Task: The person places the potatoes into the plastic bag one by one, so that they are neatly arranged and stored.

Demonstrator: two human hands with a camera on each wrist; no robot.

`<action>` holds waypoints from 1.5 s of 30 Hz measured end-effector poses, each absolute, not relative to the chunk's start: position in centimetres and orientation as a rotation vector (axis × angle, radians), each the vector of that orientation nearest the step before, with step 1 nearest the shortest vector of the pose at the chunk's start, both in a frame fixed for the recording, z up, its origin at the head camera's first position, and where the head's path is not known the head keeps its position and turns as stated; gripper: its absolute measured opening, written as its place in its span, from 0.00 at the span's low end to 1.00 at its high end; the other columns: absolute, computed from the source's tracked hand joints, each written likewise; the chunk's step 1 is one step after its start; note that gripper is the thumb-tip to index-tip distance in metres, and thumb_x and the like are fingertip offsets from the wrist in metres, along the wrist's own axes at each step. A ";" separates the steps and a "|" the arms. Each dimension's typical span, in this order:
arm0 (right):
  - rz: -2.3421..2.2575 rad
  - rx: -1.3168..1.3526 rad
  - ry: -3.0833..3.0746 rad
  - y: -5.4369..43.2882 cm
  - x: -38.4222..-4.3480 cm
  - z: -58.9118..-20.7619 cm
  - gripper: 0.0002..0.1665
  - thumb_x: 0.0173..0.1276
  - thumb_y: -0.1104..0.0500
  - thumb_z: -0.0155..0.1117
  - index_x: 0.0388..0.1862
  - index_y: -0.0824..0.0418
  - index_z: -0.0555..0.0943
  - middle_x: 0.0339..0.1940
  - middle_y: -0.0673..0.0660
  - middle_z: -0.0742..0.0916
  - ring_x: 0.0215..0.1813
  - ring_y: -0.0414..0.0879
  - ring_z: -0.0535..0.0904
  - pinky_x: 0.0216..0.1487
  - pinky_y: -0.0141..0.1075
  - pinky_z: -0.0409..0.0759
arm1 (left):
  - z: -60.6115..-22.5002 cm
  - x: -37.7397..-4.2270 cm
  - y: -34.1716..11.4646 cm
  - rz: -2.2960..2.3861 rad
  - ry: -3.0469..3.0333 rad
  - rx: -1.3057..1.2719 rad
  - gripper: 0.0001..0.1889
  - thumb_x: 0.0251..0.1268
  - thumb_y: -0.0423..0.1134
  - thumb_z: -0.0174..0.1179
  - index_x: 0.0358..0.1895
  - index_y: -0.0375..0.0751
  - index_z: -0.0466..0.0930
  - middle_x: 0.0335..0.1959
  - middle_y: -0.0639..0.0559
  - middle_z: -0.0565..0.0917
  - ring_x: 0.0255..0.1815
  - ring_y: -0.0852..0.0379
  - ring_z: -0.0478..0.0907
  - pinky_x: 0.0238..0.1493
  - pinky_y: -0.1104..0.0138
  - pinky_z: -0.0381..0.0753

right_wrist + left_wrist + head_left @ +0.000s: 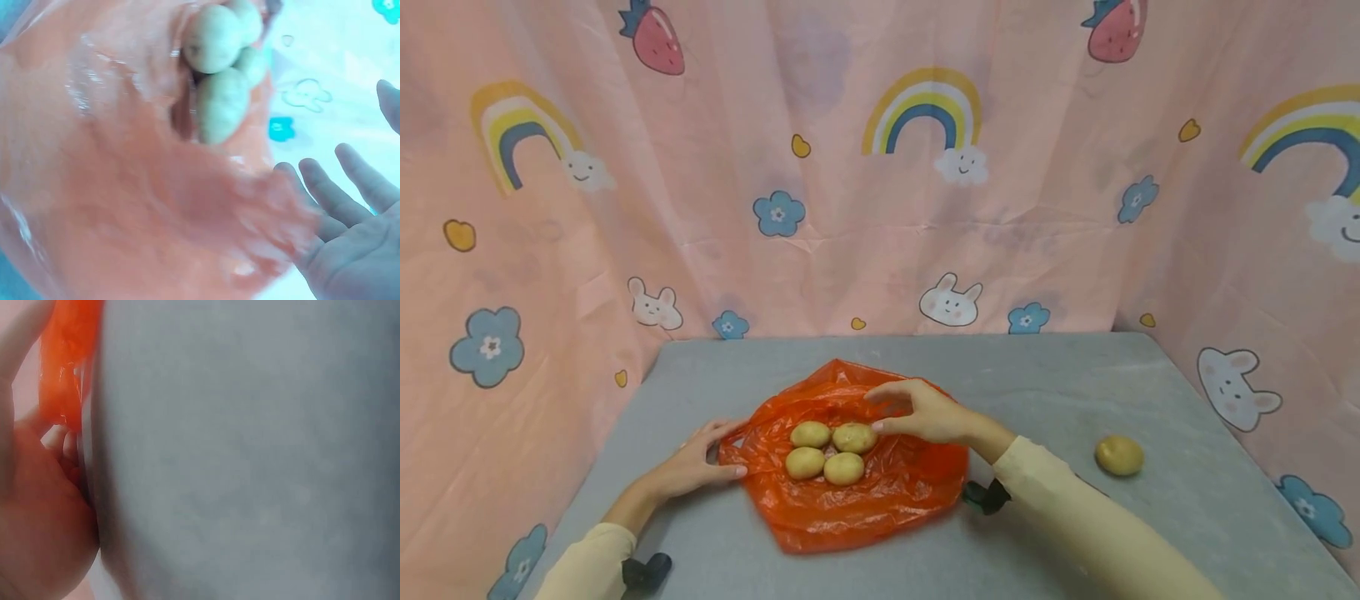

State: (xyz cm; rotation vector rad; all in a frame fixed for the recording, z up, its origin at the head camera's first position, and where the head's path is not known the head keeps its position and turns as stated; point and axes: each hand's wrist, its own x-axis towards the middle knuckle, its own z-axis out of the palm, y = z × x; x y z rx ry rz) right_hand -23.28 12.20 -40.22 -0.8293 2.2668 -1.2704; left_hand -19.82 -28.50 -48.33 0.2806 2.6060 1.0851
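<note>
A thin orange-red plastic bag [842, 521] lies spread on the grey table. Several potatoes [844, 468] sit grouped on its middle, and they also show at the top of the right wrist view as pale ovals [222, 106]. My left hand [696, 462] rests at the bag's left edge, thumb and fingers spread apart; in the left wrist view, orange plastic [62, 375] shows between them. Over the bag's right half is my right hand [925, 412], its thumb tip right beside the upper right potato [853, 437]. Its fingers are apart with nothing between them.
Another potato [1119, 455] lies on the table [1037, 375] to the right, beyond my right forearm. A pink curtain [850, 275] with rainbows, rabbits and flowers hangs behind the table and along both sides. A dark wrist device [987, 497] shows under my right sleeve.
</note>
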 end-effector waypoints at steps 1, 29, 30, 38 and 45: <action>-1.281 -0.843 2.263 12.4 -23.1 -39.9 0.30 0.73 0.56 0.66 0.69 0.66 0.74 0.70 0.67 0.78 0.72 0.64 0.73 0.69 0.57 0.75 | -48.4 -19.8 -28.5 1.082 2.608 0.284 0.43 0.61 0.56 0.68 0.78 0.49 0.62 0.76 0.40 0.62 0.76 0.33 0.55 0.69 0.28 0.58; -1.383 -0.851 2.492 22.2 -19.4 -38.9 0.25 0.76 0.58 0.60 0.69 0.64 0.75 0.66 0.67 0.81 0.63 0.67 0.78 0.59 0.41 0.81 | -48.7 -19.7 -28.7 1.078 2.607 0.281 0.43 0.60 0.56 0.68 0.78 0.50 0.63 0.77 0.41 0.61 0.77 0.30 0.53 0.69 0.27 0.56; -1.381 -0.837 2.508 22.6 -19.2 -38.9 0.24 0.76 0.58 0.60 0.69 0.63 0.75 0.66 0.66 0.81 0.63 0.66 0.78 0.59 0.41 0.81 | -48.8 -19.7 -28.7 1.077 2.607 0.282 0.43 0.61 0.56 0.68 0.78 0.51 0.62 0.77 0.41 0.60 0.78 0.30 0.53 0.69 0.27 0.56; -1.349 -0.695 2.590 25.1 -18.4 -39.5 0.25 0.77 0.55 0.60 0.68 0.63 0.76 0.66 0.64 0.82 0.62 0.47 0.80 0.60 0.48 0.80 | -48.5 -19.8 -28.6 1.106 2.595 0.272 0.43 0.60 0.55 0.69 0.78 0.49 0.63 0.77 0.40 0.61 0.77 0.31 0.53 0.70 0.27 0.55; -1.352 -0.596 2.602 26.7 -18.1 -39.8 0.26 0.78 0.54 0.57 0.70 0.65 0.73 0.68 0.67 0.80 0.65 0.65 0.78 0.61 0.57 0.80 | -48.5 -19.9 -28.6 1.112 2.587 0.274 0.43 0.60 0.55 0.69 0.78 0.50 0.62 0.77 0.41 0.61 0.77 0.31 0.53 0.70 0.27 0.55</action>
